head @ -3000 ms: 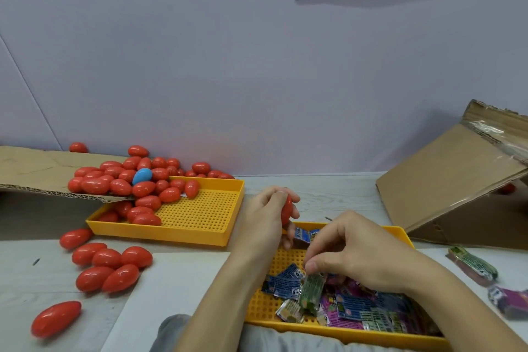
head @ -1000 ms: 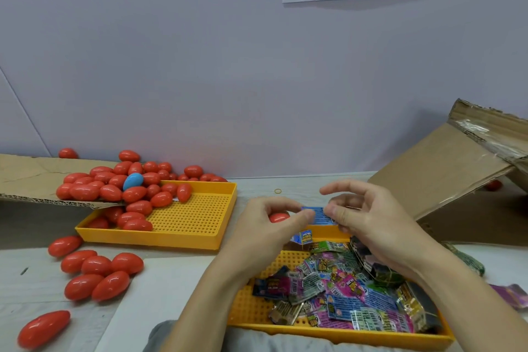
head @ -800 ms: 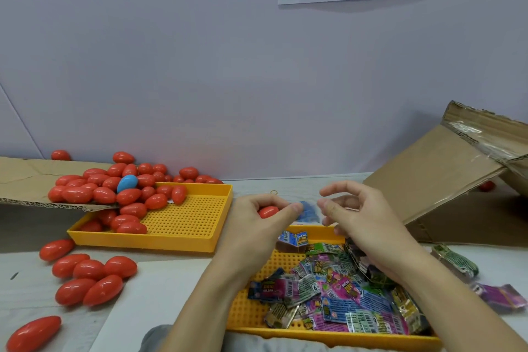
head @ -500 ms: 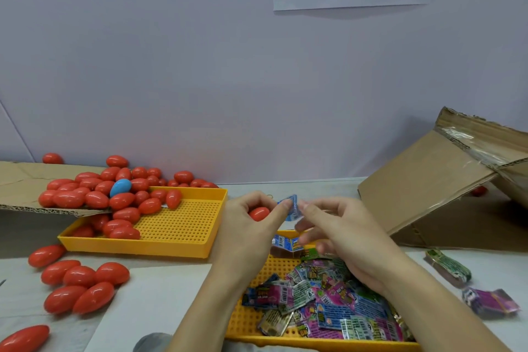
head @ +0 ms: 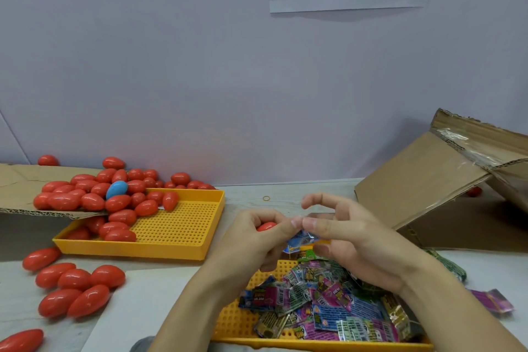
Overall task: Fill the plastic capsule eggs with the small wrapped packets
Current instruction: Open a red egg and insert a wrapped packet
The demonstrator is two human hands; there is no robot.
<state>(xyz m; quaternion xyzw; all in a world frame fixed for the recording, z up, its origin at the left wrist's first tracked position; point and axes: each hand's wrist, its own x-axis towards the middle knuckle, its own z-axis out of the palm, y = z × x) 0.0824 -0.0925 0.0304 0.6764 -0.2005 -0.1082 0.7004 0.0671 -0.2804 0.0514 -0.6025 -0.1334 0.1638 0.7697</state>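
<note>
Grey table (head: pixel 285 197) | left hand (head: pixel 251 240) grips red egg (head: pixel 265 226) | right hand (head: pixel 354 240) seemingly pinches blue packet (head: pixel 300 238) beside it

Two yellow perforated plastic trays: the far-left tray (head: pixel 183 248) and the near tray (head: pixel 237 323). Two hands in view: left hand (head: pixel 254 240), right hand (head: pixel 357 240). One red capsule egg half (head: pixel 265 226) sits in the left hand. One blue wrapped packet (head: pixel 300 240) is pinched between both hands. One blue plastic egg (head: pixel 116 189) lies among the heaped red plastic eggs (head: pixel 91 201), too many and too overlapped to count exactly. Seven loose red eggs (head: pixel 83 280) lie on the worktop (head: pixel 285 194) at near left. Two packets lie outside the near tray: one green (head: pixel 448 266), one purple (head: pixel 491 300). Packets in the near tray (head: pixel 328 306) cannot be counted. Two brown cardboard pieces: a flat sheet (head: pixel 20 180) and a tilted box (head: pixel 428 188). One small rubber band (head: pixel 266 198).
</note>
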